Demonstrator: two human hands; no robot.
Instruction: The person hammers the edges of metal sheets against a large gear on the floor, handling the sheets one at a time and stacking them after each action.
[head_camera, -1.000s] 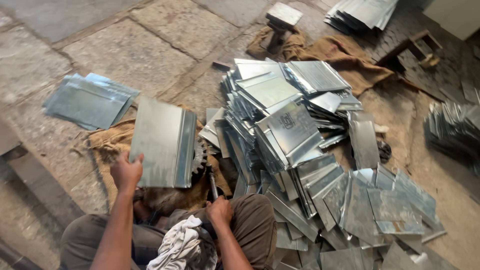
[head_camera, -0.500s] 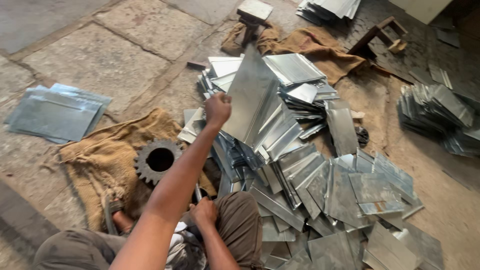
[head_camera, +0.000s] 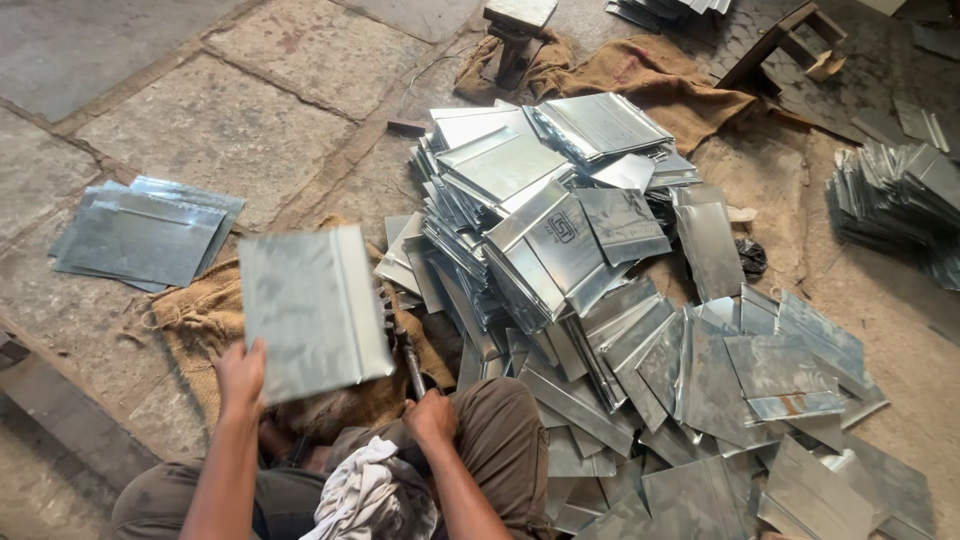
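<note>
I see my left hand (head_camera: 240, 372) gripping a folded metal sheet (head_camera: 314, 310) by its lower left corner, fingers wrapped on the edge, sheet raised and blurred above the burlap sack (head_camera: 200, 315). My right hand (head_camera: 432, 418) sits on my knee just right of the sack, fingers curled around a dark tool handle (head_camera: 410, 357). Big heap of metal sheets (head_camera: 560, 250) lies right of the sack, touching its edge. Small flat stack of sheets (head_camera: 140, 235) lies left of the sack on the stone floor (head_camera: 200, 110). White cloth (head_camera: 365, 495) lies in my lap, below the sack
</note>
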